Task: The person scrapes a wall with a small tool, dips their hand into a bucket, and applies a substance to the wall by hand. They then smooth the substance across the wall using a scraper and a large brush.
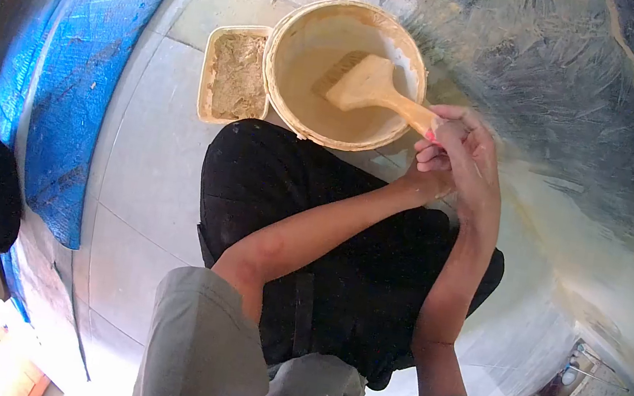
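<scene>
A wide wooden paintbrush [369, 85] slants over the bucket [279, 108], its handle pointing right and its bristle end down inside. Pale, cream-coloured liquid lies in the bucket, and dried splashes coat the rim. My right hand [472, 159] is closed around the end of the brush handle, just past the bucket's right edge. Tucked below and partly behind it is my left hand [426, 186], close to the right wrist. Its fingers are mostly hidden, so whether it touches the right hand or holds anything does not show.
A small rectangular tub [208, 77] of lumpy, tan material stands left of the bucket. Blue sheeting [79, 100] lies further left on the tiled floor [153, 151]. A smeared grey wall [559, 86] rises at the right. My bent legs in black trousers [315, 214] are near the bucket.
</scene>
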The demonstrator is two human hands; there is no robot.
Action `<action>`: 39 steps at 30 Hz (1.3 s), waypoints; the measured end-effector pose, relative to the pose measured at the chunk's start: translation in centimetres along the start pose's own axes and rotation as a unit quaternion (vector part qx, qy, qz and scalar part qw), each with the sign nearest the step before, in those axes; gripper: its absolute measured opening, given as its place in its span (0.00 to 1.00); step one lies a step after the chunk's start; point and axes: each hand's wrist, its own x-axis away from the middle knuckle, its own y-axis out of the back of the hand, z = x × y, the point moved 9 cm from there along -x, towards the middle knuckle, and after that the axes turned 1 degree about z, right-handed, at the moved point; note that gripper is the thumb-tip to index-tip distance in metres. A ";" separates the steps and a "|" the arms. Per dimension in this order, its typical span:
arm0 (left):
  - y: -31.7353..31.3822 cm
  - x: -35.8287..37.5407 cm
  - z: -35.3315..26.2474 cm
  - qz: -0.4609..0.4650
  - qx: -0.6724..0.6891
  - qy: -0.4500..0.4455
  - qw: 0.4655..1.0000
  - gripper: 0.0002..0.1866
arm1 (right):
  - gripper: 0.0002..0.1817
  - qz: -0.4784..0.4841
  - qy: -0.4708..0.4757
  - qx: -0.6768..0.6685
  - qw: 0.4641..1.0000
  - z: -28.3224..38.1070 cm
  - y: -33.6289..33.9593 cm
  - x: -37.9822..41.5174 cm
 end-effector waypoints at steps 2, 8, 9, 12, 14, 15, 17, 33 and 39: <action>-0.1 0.0 1.3 0.004 0.062 0.013 0.998 0.06 | 0.13 0.029 -0.013 -0.001 1.000 0.0 -0.2 0.2; 0.3 0.4 5.1 -0.017 0.226 0.005 0.974 0.06 | 0.18 0.096 -0.057 -0.019 0.994 -0.3 -0.4 0.8; 0.2 0.3 5.7 -0.015 0.227 0.004 0.974 0.06 | 0.19 0.103 -0.071 -0.029 0.992 -0.4 -0.5 0.9; 0.7 0.5 5.7 -0.023 0.277 -0.041 0.960 0.06 | 0.21 0.092 -0.073 -0.029 0.993 -0.8 -1.1 0.9; 1.0 0.5 5.7 -0.028 0.310 -0.071 0.948 0.06 | 0.23 0.085 -0.055 -0.039 0.994 -0.7 -2.2 0.8; 1.1 0.4 5.6 -0.030 0.327 -0.086 0.941 0.06 | 0.25 0.078 -0.038 -0.048 0.995 -0.5 -2.4 0.7; 1.4 0.4 5.3 -0.032 0.359 -0.115 0.925 0.06 | 0.24 0.090 -0.022 -0.042 0.995 -0.7 -2.4 0.7; 3.6 1.2 7.6 0.013 0.417 -0.178 0.891 0.14 | 0.16 0.025 0.130 0.173 0.976 -0.2 -2.3 1.5; 4.2 2.7 8.3 -0.044 0.311 -0.119 0.942 0.18 | 0.20 -0.010 0.052 0.223 0.973 0.3 -2.5 2.7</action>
